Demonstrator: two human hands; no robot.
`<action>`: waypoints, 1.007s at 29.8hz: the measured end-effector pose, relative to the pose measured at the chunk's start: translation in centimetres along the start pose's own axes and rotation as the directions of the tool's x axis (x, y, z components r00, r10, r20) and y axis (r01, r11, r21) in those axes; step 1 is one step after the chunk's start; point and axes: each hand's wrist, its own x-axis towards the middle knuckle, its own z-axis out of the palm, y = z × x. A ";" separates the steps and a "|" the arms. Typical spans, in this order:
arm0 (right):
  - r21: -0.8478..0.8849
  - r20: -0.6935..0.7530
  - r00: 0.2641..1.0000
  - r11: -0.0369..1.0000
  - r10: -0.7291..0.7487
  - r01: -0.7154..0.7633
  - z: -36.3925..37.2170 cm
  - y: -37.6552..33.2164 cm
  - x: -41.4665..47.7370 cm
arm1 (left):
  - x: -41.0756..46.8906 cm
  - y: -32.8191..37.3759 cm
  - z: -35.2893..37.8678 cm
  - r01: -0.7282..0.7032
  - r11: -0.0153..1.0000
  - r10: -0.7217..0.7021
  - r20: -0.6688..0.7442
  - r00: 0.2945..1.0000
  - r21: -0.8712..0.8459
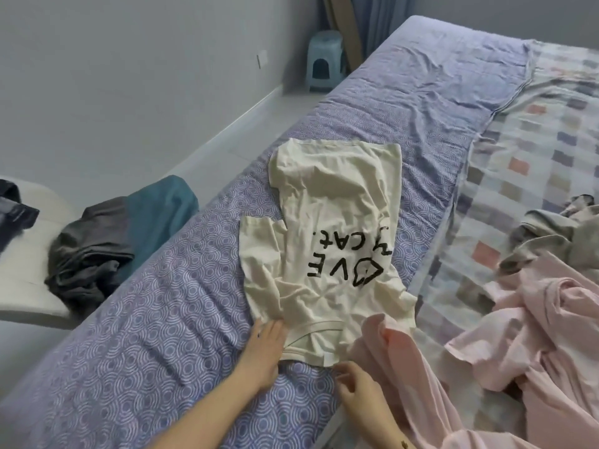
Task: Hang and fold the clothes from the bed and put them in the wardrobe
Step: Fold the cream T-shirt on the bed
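Over on the left, past the bed's left edge, a white seat [29, 280] holds a heap of dark grey clothes [90, 254] and a teal cloth [162, 205]. A little blue stool [325, 59] stands on the floor near the bed's far left corner. The bed [146, 335] has a purple sheet with round shapes on it. A cream T-shirt [330, 222] with black letters lies spread out close to the bed's left edge, its neck toward the person. The left hand [264, 348] lies flat with straight fingers on the shirt's shoulder, beside the neck, and grips nothing. The right hand [356, 387] is at the near rim of the neck, by a small white label [329, 359]. Its fingers are curled, but I cannot tell if they pinch the shirt. Just right of that hand a crumpled pink garment [518, 335] covers the near right part of the bed and touches the shirt. Behind it a grey garment [551, 238] lies on a checked blanket [534, 140] by the right edge.
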 end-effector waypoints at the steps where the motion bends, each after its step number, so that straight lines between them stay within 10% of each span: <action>1: -0.009 -0.008 1.000 1.000 -0.001 0.001 0.9 0.1 1.4 | 1.6 -0.9 1.1 -0.020 1.000 0.019 -0.065 0.998 -0.010; 8: -0.212 -0.157 0.976 0.970 -0.152 0.117 1.4 -2.4 0.1 | -0.6 -2.4 -4.3 -0.271 0.707 -0.052 -0.430 0.901 -0.653; 13: -0.364 -0.551 0.730 0.904 -0.404 0.225 1.2 -7.7 -1.0 | -8.9 -3.5 -14.5 -0.505 0.525 -0.099 -0.638 0.764 -0.685; 17: -0.047 -0.625 0.766 0.987 -0.149 0.154 -1.2 -11.7 -3.4 | -15.7 -4.9 -21.6 -0.534 0.599 -0.182 -0.750 0.636 -0.597; 22: 0.277 -0.420 0.837 0.829 -0.349 0.485 0.5 -15.5 -12.0 | -21.8 -5.1 -27.1 -0.370 0.721 -0.276 -0.732 0.622 -0.586; 27: 0.037 -0.531 0.674 0.781 -0.513 0.623 1.7 -17.7 -18.7 | -28.2 -2.7 -32.2 -0.341 0.832 -0.155 -0.774 0.614 -0.437; 30: -0.018 -0.475 0.776 0.886 -0.415 0.463 -0.6 -17.7 -20.8 | -32.7 -2.2 -35.8 -0.344 0.870 -0.098 -0.808 0.581 -0.353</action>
